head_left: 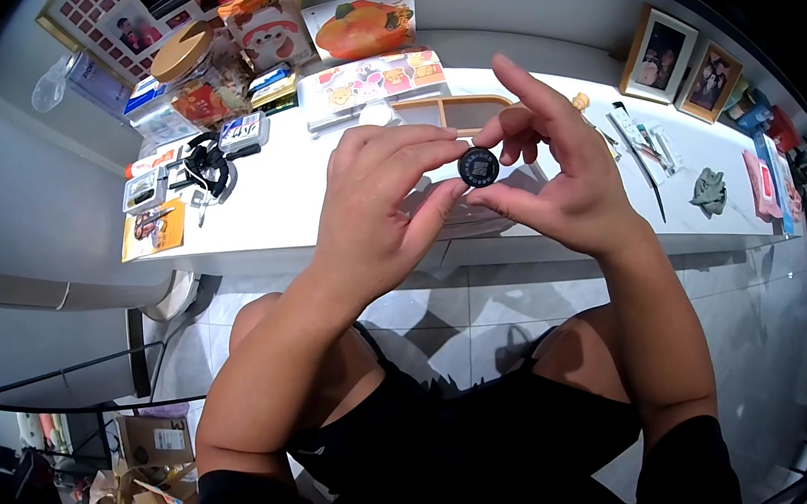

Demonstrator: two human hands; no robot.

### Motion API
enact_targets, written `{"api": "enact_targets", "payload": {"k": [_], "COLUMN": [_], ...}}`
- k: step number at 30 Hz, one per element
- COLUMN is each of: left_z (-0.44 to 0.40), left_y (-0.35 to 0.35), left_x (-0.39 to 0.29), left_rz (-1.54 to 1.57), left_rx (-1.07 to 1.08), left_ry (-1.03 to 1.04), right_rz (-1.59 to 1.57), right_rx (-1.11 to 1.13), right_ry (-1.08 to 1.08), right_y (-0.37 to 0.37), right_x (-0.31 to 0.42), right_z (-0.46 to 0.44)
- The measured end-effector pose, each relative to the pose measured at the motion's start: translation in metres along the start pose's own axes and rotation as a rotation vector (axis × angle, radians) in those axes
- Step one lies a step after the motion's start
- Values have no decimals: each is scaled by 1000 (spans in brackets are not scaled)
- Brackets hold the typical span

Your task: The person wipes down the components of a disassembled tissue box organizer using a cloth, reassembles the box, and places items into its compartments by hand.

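Note:
A small round black disc (479,167) with pale printing and a square code on its face is held up in front of the white table. My left hand (378,190) pinches its left edge between thumb and index finger. On the other side, my right hand (559,167) has its thumb at the lower edge and a bent finger at the upper edge, while its index finger points up. The disc's thickness and underside are hidden. Behind my hands lies a wood-rimmed tray (443,114), partly covered by them.
On the white table (277,202) stand a cartoon-printed box (372,93), a gold-lidded jar (200,86) and a fruit-picture box (364,27). Black straps (207,165) lie left; a grey-green cloth (709,192) and slim tools (640,142) lie right. Cardboard (156,438) fills the lower left.

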State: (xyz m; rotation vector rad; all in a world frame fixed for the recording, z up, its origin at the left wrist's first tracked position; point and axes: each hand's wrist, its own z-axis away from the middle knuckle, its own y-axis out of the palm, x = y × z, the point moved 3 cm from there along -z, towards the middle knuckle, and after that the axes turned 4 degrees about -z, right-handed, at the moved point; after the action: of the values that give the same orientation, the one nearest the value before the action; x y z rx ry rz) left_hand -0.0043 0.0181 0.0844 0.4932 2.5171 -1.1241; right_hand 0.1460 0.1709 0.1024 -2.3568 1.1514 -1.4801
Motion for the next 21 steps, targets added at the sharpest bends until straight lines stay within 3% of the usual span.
{"api": "enact_targets", "payload": {"k": [21], "left_z": [0], "left_y": [-1], "left_x": [-2], "left_rz": [30], "left_rx": [10], "left_ry": [-1], "right_rz": [28], "right_rx": [-21], "right_ry": [-73], "right_y": [1], "right_x": [-2], "right_z": [-2]}}
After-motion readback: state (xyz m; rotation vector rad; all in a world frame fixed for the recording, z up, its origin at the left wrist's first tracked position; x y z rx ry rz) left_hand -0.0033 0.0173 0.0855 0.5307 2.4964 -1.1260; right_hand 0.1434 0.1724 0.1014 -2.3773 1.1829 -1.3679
